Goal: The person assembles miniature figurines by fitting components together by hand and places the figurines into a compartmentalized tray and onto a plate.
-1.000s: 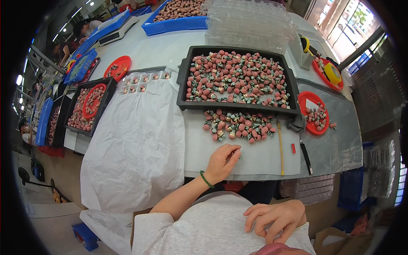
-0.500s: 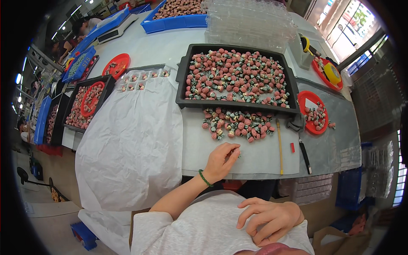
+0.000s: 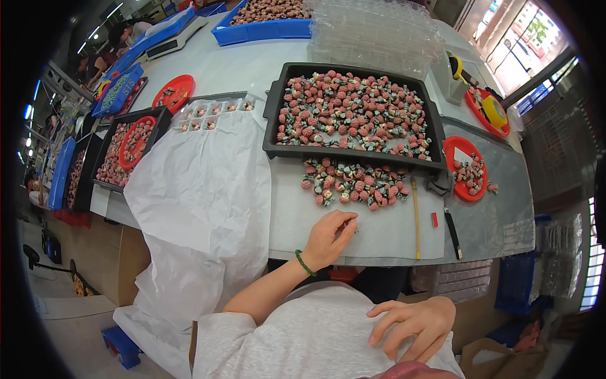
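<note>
My left hand [image 3: 329,239], with a green bead bracelet at the wrist, rests at the table's near edge. Its thumb and fingers are closed on a small pink-and-green figurine [image 3: 356,228], mostly hidden by the fingertips. Just beyond lies a loose pile of similar figurines [image 3: 353,184], with pink knobbly tops. Behind that pile, a black tray [image 3: 353,155] is filled with many more. My right hand [image 3: 416,323] hovers before the grey shirt, fingers bent and apart, holding nothing.
White paper [image 3: 208,183] drapes over the table's left edge, below a compartment tray [image 3: 211,115] holding figurines. On the right lie a wooden stick [image 3: 416,221], a black-handled tool [image 3: 452,234] and a red plate [image 3: 453,146]. Clear plastic trays [image 3: 379,38] are stacked behind.
The white paper on the left has slid and sagged lower, baring more of the table's edge. My right hand has moved slightly right and lower. My left hand has stayed put.
</note>
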Demonstrator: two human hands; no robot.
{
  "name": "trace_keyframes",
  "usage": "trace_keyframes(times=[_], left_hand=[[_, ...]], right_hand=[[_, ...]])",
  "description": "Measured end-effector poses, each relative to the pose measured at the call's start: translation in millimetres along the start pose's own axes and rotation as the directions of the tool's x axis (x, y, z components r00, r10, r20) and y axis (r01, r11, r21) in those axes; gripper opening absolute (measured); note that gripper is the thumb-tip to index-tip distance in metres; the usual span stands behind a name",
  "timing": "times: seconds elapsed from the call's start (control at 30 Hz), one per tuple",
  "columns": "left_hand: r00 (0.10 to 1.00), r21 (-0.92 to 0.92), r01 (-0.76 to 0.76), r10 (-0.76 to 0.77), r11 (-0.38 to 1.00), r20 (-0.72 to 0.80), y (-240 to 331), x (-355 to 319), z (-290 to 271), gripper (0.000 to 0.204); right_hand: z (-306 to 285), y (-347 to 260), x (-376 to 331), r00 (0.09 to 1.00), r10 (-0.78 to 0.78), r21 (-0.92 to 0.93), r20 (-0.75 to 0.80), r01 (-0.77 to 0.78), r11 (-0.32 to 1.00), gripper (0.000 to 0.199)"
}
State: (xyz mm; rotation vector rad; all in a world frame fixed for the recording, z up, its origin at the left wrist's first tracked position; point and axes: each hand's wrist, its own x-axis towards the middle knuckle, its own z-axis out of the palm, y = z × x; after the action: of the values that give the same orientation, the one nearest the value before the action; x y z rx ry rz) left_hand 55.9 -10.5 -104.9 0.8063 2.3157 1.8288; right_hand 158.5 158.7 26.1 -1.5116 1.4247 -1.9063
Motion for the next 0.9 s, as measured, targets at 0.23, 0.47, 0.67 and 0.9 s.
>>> trace_keyframes(times=[0.23, 0.47, 0.67, 0.9], left_hand=[[1.000, 0.001, 0.001, -0.001, 1.000, 0.011, -1.2, 1.0, 2.2, 0.020], [1.000, -0.020, 0.029, -0.029, 0.999, 0.004, 0.7, -4.3, 1.2, 0.020], [0.981, -0.295, 0.196, -0.190, 0.935, 0.049, 0.8, 0.3, 1.5, 0.022], [0.982, -0.445, 0.190, -0.173, 0.875, 0.080, 10.1, 16.4, 2.7, 0.025]], right_hand=[[4.3, 7.2, -8.0, 0.998, -0.041, 0.124, 0.053, 0.034, 0.992, 0.011], [3.6, 11.4, -8.3, 0.985, -0.114, 0.224, 0.131, 0.083, 0.971, 0.009], [-9.9, 50.2, -15.2, 0.695, 0.354, 0.078, -0.626, -0.396, 0.915, 0.020], [-21.9, 121.0, -17.3, 0.199, 0.229, 0.111, -0.953, -0.473, 0.874, 0.023]])
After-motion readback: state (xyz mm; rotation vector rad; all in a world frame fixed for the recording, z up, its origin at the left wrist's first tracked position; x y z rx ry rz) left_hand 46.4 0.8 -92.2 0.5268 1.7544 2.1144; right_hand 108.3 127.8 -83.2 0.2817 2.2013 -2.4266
